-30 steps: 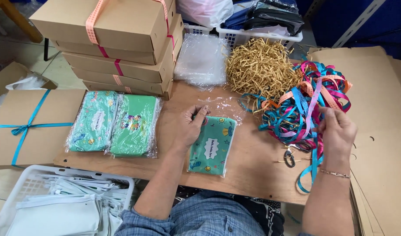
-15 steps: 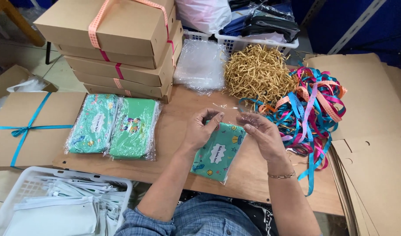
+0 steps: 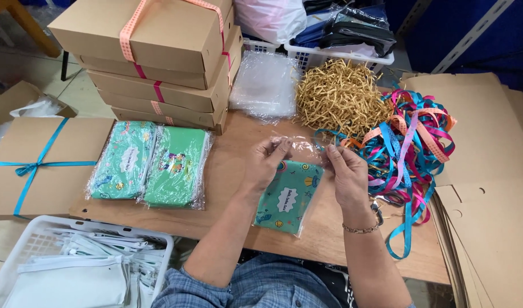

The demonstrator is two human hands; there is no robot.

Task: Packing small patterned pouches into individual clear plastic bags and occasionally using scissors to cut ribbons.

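Both hands pinch the clear bag's (image 3: 298, 149) open top edge, left hand (image 3: 265, 162) and right hand (image 3: 346, 171) at opposite corners, green pouch (image 3: 289, 197) inside running lengthwise toward the person.

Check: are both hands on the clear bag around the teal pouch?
Touching. The head view shows the left hand and right hand each pinching the open top edge of the clear plastic bag that holds the teal pouch.

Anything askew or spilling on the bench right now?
The ribbon pile spills: a blue strand hangs past the table front edge. Both hands, left and right, hold the pouch bag, lying tilted.
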